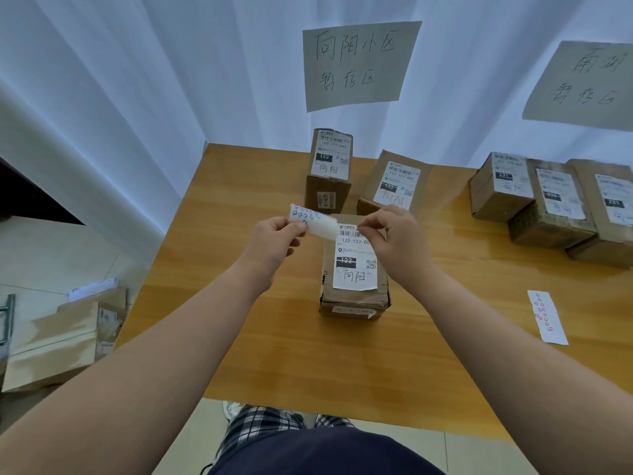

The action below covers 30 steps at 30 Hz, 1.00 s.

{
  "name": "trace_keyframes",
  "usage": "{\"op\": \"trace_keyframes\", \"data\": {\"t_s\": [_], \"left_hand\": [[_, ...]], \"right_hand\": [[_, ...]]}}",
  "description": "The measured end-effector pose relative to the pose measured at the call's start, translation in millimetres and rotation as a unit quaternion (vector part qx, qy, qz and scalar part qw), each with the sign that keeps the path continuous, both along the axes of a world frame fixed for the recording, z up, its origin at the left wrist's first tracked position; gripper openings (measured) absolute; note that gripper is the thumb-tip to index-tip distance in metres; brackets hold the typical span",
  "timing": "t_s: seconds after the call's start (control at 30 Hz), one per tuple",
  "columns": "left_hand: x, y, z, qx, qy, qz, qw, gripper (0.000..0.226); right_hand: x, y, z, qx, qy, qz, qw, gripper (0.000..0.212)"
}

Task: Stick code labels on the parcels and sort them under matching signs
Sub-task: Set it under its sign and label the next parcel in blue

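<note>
Two hands meet above the wooden table point(308, 354): left hand point(274, 240) pinches the blue-marked sticker strip point(313, 219), right hand point(394, 238) pinches its other end, both just over the 122 parcel point(354, 272) at mid-table; red-marked strip point(547, 317) lies far right

Table point(274, 344): light wood with visible grain, set against the curtain.
Curtain point(137, 80): white, pleated, hanging behind the table's far edge.
Floor point(51, 255): pale tiles, left of the table.
Handle point(8, 317): upright grey metal bar at the left edge.
</note>
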State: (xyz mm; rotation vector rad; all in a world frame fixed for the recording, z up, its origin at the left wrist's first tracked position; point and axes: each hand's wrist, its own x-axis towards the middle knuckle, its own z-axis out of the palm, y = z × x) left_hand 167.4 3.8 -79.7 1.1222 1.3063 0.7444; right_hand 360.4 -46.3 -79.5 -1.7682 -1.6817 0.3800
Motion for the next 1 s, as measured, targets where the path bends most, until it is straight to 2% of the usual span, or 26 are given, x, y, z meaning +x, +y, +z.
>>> {"op": "trace_keyframes", "data": {"t_s": [0.17,0.37,0.53,0.63,0.73,0.9,1.0], "left_hand": [[-26,-11,-57,-0.086,0.057,-0.017,0.994,0.015],[-45,-25,-96,-0.118,0.094,-0.075,0.986,0.014],[-52,-28,-117,-0.143,0.215,-0.097,0.961,0.006],[-51,-25,-115,-0.141,0.313,-0.095,0.934,0.026],[-47,-16,-101,-0.077,0.406,-0.101,0.905,0.044],[-17,-6,-75,0.002,0.331,-0.110,0.937,0.037],[4,-2,-64,0.013,0.283,-0.145,0.948,0.031]], "right_hand": [[6,-11,-37,-0.086,0.001,-0.009,0.996,0.008],[1,-12,-57,-0.131,-0.007,-0.013,0.991,0.008],[5,-4,-56,-0.156,-0.006,-0.018,0.988,0.009],[7,6,-54,-0.185,-0.034,-0.021,0.982,0.012],[11,10,-51,-0.196,-0.077,0.003,0.977,0.012],[11,8,-49,-0.196,-0.148,0.050,0.968,0.015],[10,7,-50,-0.182,-0.170,0.062,0.967,0.015]]}}
